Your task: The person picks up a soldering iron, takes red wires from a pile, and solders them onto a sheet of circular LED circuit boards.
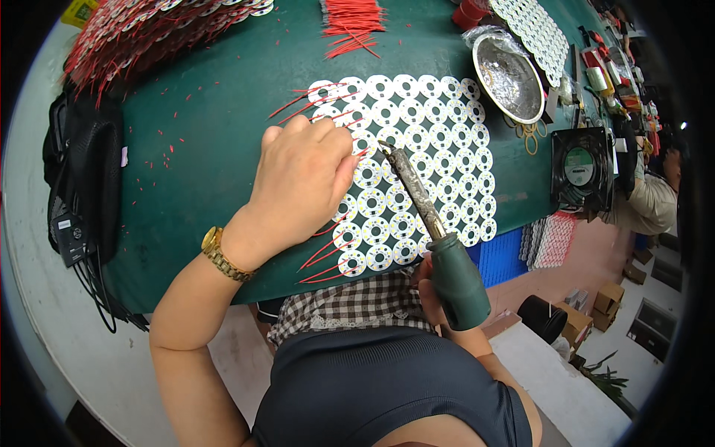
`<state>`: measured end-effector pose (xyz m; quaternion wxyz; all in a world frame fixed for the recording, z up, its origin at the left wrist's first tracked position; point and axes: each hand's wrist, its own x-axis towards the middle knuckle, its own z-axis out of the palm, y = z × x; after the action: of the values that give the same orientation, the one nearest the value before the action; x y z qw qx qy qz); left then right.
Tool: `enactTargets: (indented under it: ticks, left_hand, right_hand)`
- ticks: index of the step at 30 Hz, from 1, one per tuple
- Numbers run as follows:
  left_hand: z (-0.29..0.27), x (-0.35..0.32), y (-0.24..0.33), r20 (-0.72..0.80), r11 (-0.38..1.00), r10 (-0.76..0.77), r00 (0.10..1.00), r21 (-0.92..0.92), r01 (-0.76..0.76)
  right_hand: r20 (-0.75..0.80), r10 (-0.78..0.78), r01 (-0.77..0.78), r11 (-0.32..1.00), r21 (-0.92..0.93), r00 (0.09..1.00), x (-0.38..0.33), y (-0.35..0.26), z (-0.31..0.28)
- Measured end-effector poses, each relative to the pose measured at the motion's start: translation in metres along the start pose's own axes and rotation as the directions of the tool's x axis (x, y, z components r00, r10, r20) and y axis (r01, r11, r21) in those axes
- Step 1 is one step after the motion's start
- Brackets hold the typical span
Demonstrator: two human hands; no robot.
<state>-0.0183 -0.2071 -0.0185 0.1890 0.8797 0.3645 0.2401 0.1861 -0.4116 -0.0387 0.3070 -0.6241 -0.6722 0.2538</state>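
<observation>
A sheet of round white LED boards [444,162], joined in rows, lies flat on the green work surface. Red wires [316,261] stick out from several boards along its left side. Over the sheet's left edge, my left hand [304,167] is closed in a pinch, with a short bit of red wire [363,153] showing at the thumb tip; the fingertips are partly hidden. My right hand [430,296] grips a soldering iron [458,283] by its green handle, which hides most of the fingers. The iron's dark tip [384,146] is at a board close to my left thumb.
Beyond the sheet lies a pile of cut red wires [353,22]. A metal bowl [509,78] stands at the far right, near a black fan [582,170]. Wired boards [149,37] are heaped far left, beside a black mesh bag [89,164]. Another person [648,201] sits at right.
</observation>
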Motion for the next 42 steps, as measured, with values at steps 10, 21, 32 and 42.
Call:
enactTargets:
  ticks: [10, 21, 32, 42]
  left_hand:
    - [-0.049, -0.006, 0.012, -0.027, 0.967, -0.22, 0.975, 0.124, 0.222]
    - [-0.004, -0.015, 0.022, 0.023, 0.949, -0.268, 0.963, -0.164, 0.269]
    - [-0.009, -0.011, 0.02, 0.1, 0.967, -0.237, 0.966, -0.072, 0.244]
    - [-0.011, -0.011, 0.02, 0.133, 0.976, -0.205, 0.97, -0.044, 0.212]
  right_hand:
    - [-0.067, -0.015, 0.011, 0.998, -0.061, 0.998, 0.001, 0.002, 0.004]
    - [-0.109, -0.084, 0.068, 0.988, -0.14, 0.991, -0.008, 0.001, -0.005]
    - [-0.137, -0.021, 0.016, 0.999, -0.042, 0.99, -0.003, 0.003, -0.002]
    - [-0.087, -0.164, 0.168, 0.985, 0.038, 0.983, 0.003, 0.005, -0.008]
